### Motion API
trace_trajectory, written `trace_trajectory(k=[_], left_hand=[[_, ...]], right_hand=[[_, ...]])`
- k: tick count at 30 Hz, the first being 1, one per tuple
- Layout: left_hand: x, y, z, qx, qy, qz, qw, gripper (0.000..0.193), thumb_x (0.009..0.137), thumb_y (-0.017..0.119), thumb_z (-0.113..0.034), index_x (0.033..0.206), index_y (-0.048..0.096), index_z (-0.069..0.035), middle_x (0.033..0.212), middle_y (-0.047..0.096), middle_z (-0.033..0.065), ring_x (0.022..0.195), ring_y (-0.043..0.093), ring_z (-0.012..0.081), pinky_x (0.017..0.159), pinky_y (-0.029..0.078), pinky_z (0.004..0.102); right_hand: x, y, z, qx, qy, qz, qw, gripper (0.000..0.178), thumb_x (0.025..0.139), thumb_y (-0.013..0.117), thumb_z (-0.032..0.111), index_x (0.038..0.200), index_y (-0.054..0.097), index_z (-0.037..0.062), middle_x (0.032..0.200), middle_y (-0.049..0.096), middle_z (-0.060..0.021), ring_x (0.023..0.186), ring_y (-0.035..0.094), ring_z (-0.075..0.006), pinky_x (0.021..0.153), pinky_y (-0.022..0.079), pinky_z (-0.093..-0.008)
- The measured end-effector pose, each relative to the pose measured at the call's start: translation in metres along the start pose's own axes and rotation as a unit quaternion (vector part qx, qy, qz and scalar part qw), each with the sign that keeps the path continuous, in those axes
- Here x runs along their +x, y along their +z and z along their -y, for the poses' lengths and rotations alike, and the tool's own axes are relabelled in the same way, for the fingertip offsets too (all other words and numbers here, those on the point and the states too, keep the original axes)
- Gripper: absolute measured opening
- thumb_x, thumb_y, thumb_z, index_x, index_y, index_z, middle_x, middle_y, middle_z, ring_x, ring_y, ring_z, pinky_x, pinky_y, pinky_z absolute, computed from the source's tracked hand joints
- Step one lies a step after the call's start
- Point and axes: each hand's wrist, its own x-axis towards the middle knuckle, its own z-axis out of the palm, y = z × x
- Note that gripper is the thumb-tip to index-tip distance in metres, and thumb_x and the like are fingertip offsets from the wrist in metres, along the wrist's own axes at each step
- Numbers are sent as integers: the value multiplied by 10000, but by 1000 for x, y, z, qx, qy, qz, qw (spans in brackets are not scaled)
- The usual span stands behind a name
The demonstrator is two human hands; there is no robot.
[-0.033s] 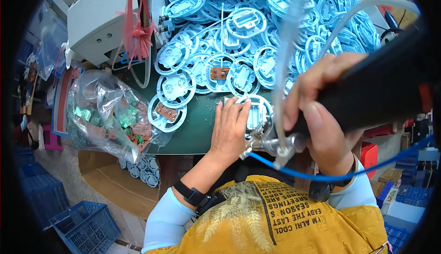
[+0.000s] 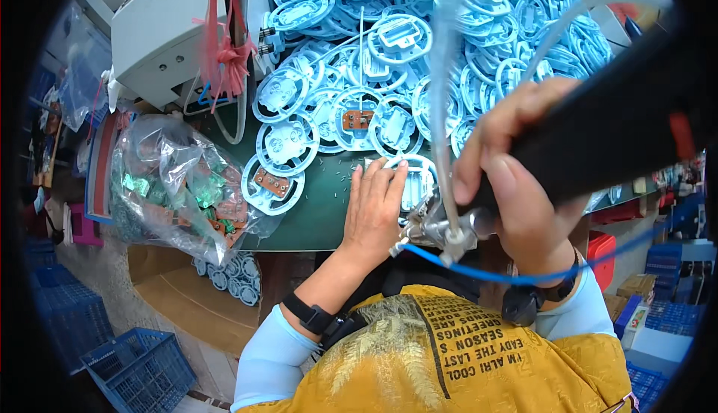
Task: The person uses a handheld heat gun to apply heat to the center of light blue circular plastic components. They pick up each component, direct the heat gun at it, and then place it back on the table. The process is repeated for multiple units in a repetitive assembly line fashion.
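Observation:
My left hand (image 2: 374, 211) lies flat on the green work mat (image 2: 314, 227). Its fingers are stretched out, the tips at the left rim of a light-blue plastic toy steering wheel (image 2: 420, 177). My right hand (image 2: 527, 181) wraps round the thick black body of a power screwdriver (image 2: 598, 140). The tool's metal head (image 2: 441, 227) is over the wheel's near right side and hides part of it; I cannot see whether the tip touches. A clear tube (image 2: 445, 91) and a blue air hose (image 2: 493, 275) join that head.
Many light-blue wheels (image 2: 396, 35) are heaped at the back. One wheel with a brown circuit board (image 2: 271, 182) lies left of my hand, near scattered small screws (image 2: 340, 174). A clear bag of boards (image 2: 179, 181) and a white machine (image 2: 176, 39) stand left.
My right hand and the screwdriver have shifted slightly left, and the clear tube has swung left with them. My left hand and the wheel have stayed in place.

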Motion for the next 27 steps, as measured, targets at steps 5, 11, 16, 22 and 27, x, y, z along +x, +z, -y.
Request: trace_trajectory(k=[5, 11, 16, 22, 27], left_hand=[[3, -23, -8, -41, -34, 40, 998, 905, 578, 882, -282, 1334, 471, 0, 1211, 496, 161, 1264, 433, 370, 1069, 306, 581], [-3, -46, -16, 1, -80, 100, 992, 957, 576, 897, -347, 1360, 453, -26, 1304, 457, 151, 1328, 378, 353, 1071, 241, 647], [7, -27, -31, 8, 52, 92, 994, 663, 727, 793, -300, 1287, 530, -61, 1328, 471, 139, 1371, 360, 328, 1062, 240, 643], [1, -12, -25, -2, 114, 69, 991, 268, 781, 706, -153, 1042, 670, -102, 1224, 561, 107, 1332, 434, 310, 1051, 243, 613], [4, -17, -25, -17, 111, 85, 990, 177, 779, 707, -151, 948, 697, -103, 1210, 573, 92, 1335, 432, 306, 1045, 245, 598]], right_hand=[[15, -20, 10, 8, 46, -7, 999, 434, 847, 545, 44, 1250, 398, -15, 782, 492, -68, 574, 560, -167, 557, 487, -291], [37, -91, 40, 23, -11, -83, 996, 469, 852, 541, 67, 1274, 414, -94, 852, 517, -109, 625, 558, -198, 562, 491, -306], [28, -91, 20, 34, 4, -95, 995, 441, 854, 559, 59, 1256, 443, -79, 839, 527, -108, 596, 565, -212, 559, 498, -320], [22, -71, 4, 31, -5, -84, 996, 446, 841, 578, 71, 1238, 449, -84, 819, 532, -105, 582, 575, -196, 548, 510, -322], [18, -73, -2, 8, 31, -69, 997, 454, 860, 535, 139, 1269, 454, -41, 856, 499, -116, 651, 552, -189, 587, 472, -307]])
